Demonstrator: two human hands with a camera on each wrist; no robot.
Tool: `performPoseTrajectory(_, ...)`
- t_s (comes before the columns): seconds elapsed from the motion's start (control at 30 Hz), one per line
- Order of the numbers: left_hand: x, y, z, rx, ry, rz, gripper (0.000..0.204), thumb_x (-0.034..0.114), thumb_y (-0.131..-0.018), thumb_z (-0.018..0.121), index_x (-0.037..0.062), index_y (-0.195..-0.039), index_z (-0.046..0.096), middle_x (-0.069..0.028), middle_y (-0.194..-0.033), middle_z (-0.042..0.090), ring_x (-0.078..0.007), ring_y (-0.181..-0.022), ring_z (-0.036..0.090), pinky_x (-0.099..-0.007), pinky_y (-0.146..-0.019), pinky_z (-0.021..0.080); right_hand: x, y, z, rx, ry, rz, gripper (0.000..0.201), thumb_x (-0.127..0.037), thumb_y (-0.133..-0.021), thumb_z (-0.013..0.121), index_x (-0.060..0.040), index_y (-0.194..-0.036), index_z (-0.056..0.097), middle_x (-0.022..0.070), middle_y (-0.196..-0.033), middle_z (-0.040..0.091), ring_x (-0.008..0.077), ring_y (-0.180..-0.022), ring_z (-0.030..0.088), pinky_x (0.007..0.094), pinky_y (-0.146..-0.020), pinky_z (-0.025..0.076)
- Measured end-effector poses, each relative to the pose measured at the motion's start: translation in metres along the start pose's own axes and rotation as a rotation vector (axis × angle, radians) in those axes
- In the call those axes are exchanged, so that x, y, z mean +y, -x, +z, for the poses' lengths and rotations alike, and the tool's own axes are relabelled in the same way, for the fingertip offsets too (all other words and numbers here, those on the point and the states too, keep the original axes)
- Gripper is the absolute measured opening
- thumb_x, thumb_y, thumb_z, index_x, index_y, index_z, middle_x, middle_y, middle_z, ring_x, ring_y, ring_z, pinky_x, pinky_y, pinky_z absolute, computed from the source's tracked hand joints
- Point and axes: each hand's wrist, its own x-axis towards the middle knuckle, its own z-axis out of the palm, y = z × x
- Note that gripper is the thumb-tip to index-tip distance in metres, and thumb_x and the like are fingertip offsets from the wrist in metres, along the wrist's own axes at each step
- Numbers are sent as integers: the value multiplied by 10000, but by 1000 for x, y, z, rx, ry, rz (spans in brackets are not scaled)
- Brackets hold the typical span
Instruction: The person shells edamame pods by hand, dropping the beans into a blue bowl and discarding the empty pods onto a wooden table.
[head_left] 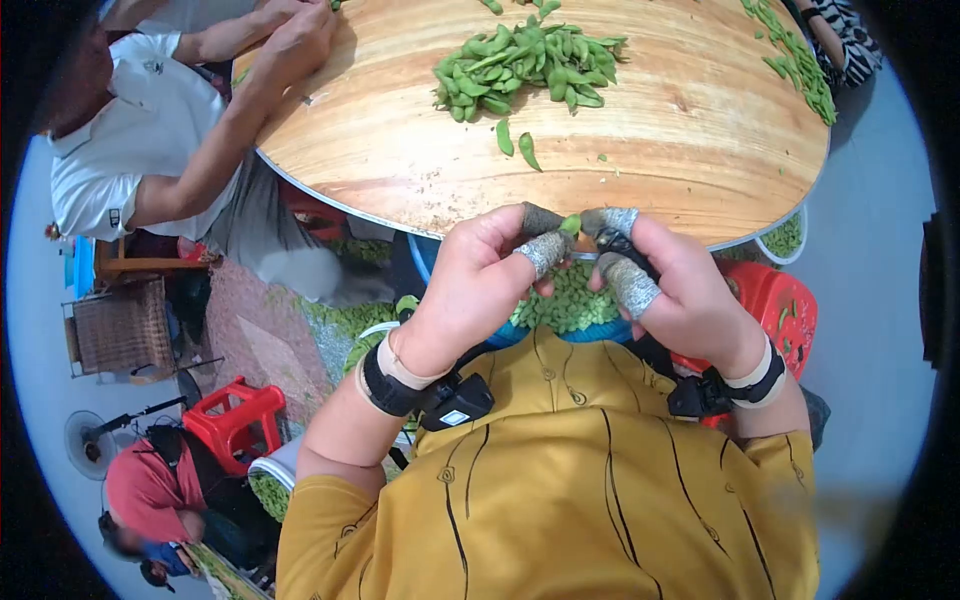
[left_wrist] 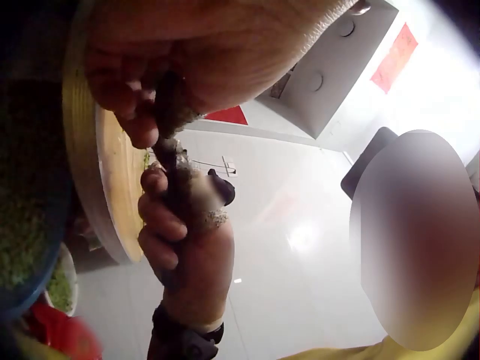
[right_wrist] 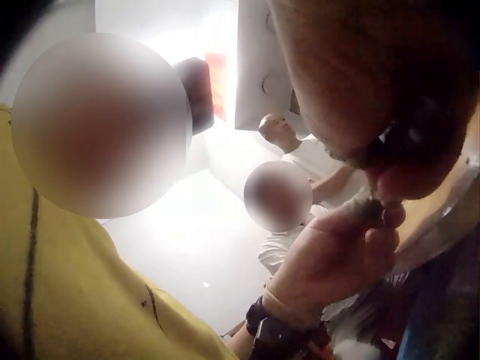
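Observation:
In the head view my left hand (head_left: 480,270) pinches a green pod (head_left: 571,225) between its covered thumb and forefinger. My right hand (head_left: 685,280), with similar grey covers on its fingertips, meets the pod from the other side. Both hands are over a blue basin of shelled green beans (head_left: 568,298), just off the table's near edge. In the left wrist view the fingertips of my left hand (left_wrist: 172,60) and right hand (left_wrist: 196,232) come together; the pod cannot be made out there.
A pile of pods (head_left: 530,65) lies on the round wooden table (head_left: 380,140), with two loose pods nearer me. A person in a white shirt (head_left: 150,120) sits at the left. Red stools (head_left: 235,420) and a white bucket of beans (head_left: 785,238) stand around.

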Motion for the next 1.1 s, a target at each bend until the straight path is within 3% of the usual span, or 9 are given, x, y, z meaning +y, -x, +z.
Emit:
performPoseTrajectory(0.2,-14,2,2,33,-40,116,151,-10,-870,541,-16,-990,633,-28,-839,651,-67,-660,565,-208,-589,474,-2,-3,3,-99,-196,137,412,7,-815,475,-8,-1224,525,71,-875,643,136,-783,620,270,-723,493)
performPoseTrajectory(0.5,-15,3,-1,74,-382,208,135,17,-883,561,-6,-994,635,-8,-835,639,-54,-684,551,-204,-608,459,7,-5,4,-126,-534,294,353,-42,-905,468,-73,-1248,544,-32,-797,604,7,-474,404,167,-411,320)
performPoseTrajectory(0.6,-15,2,-8,-44,-145,103,137,88,-886,599,3,-989,632,-24,-821,635,-79,-641,549,-216,-578,449,5,-6,3,-158,-582,346,325,-66,-922,486,-77,-1241,548,-30,-790,600,14,-474,411,173,-406,331)
performPoseTrajectory(0.7,-14,3,-16,-315,544,-180,278,207,-891,616,-2,-1069,576,-68,-756,625,-124,-570,552,-228,-525,432,-3,-4,0,-235,-902,453,317,-76,-924,493,-82,-1236,551,-25,-773,592,10,-458,389,169,-391,309)
performPoseTrajectory(0.77,-16,3,-16,-409,715,-218,282,205,-890,613,-5,-1071,564,-81,-765,623,-133,-572,548,-239,-528,427,2,-3,-1,-379,-1215,436,327,-53,-904,525,-68,-1228,564,-9,-814,618,48,-525,492,186,-473,416)
performPoseTrajectory(0.8,-18,2,-16,-503,887,-256,286,204,-889,611,-7,-1072,552,-95,-775,620,-142,-574,543,-249,-531,423,6,-3,6,-380,-1214,435,327,-53,-904,525,-68,-1228,564,-9,-814,618,48,-525,492,186,-473,416)
performPoseTrajectory(0.87,-30,-3,-17,-540,905,-244,296,206,-896,591,-14,-1087,538,-108,-803,606,-154,-567,520,-268,-529,408,16,-3,20,-36,-378,-205,343,-32,-870,572,-49,-1213,581,8,-880,647,102,-696,600,223,-650,495)
performPoseTrajectory(0.9,-35,-5,-17,-527,904,-244,290,205,-898,573,-6,-1092,532,-73,-717,549,-134,-533,474,-260,-503,367,18,-3,15,-20,-199,-214,351,-29,-839,613,-20,-1190,592,13,-928,659,123,-856,613,250,-799,485)
performPoseTrajectory(1.1,-34,-5,-17,-482,779,-282,256,207,-892,559,-5,-1035,546,-16,-616,451,-115,-502,412,-253,-496,325,12,-9,-3,-197,-383,90,242,-65,-836,636,-2,-1069,626,21,-875,652,53,-814,564,231,-740,482)
